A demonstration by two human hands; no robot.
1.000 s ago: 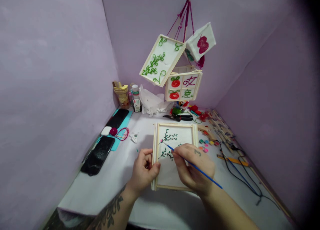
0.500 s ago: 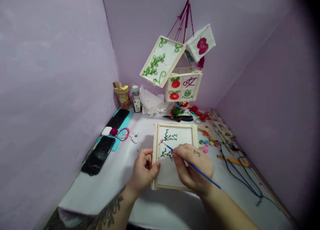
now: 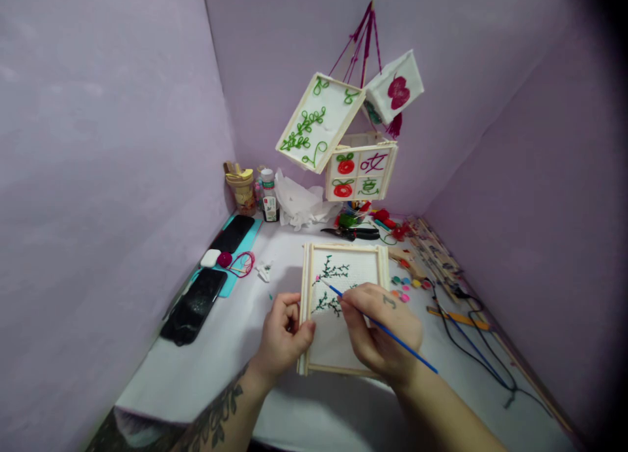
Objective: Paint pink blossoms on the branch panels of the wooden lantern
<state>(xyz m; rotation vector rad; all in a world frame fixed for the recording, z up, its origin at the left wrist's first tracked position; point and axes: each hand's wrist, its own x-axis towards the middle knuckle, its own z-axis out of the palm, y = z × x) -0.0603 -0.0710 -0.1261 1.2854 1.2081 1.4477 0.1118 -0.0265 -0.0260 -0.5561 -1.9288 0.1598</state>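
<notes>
A wooden-framed white panel [image 3: 366, 261] with painted green branches lies on the white table in front of me. My left hand [image 3: 282, 337] is closed on the panel's left edge, thumb on the white surface. My right hand [image 3: 383, 328] is shut on a thin blue paintbrush [image 3: 402, 344]. The brush tip rests near a small pink spot at the panel's upper left. The hand covers the panel's lower right part.
Several small paint pots [image 3: 407, 283] sit right of the panel. Two black phones [image 3: 193, 305] and a teal mat lie at left. Scissors [image 3: 350, 231], bottles [image 3: 268, 197] and crumpled tissue stand at the back. Decorated lantern panels [image 3: 343, 135] hang above. Cables [image 3: 478, 344] and wooden sticks lie at right.
</notes>
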